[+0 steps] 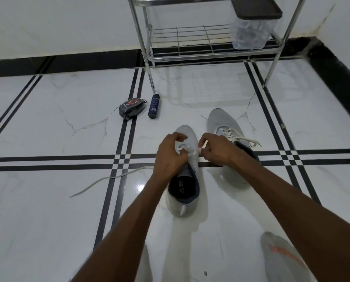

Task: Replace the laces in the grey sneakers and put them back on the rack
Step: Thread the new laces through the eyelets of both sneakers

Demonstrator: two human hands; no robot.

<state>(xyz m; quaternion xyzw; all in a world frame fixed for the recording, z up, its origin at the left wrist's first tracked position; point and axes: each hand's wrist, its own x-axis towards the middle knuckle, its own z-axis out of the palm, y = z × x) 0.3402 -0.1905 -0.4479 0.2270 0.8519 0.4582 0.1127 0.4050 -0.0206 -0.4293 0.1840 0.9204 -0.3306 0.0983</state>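
Your left hand (171,154) is closed down over the eyelet row of the near grey sneaker (183,180), fingers curled onto the lace there; your right hand (215,148) pinches the white lace (194,153) narrowly between thumb and fingertips, just beside the shoe's forefoot; the lace's free end trails away left across the tiled floor (48,119). The second sneaker (223,127) sits just to the right, already laced, its ends loose; the metal rack (190,37) stands well beyond both. Judge the lace soft and limp, so grip it near the stiff tip to steer it through an eyelet; the knit upper will likely give under pressure, so steady it by the eyelet band; for the carry, the firmer heel collar looks the surest hold, and the shoe should be light.
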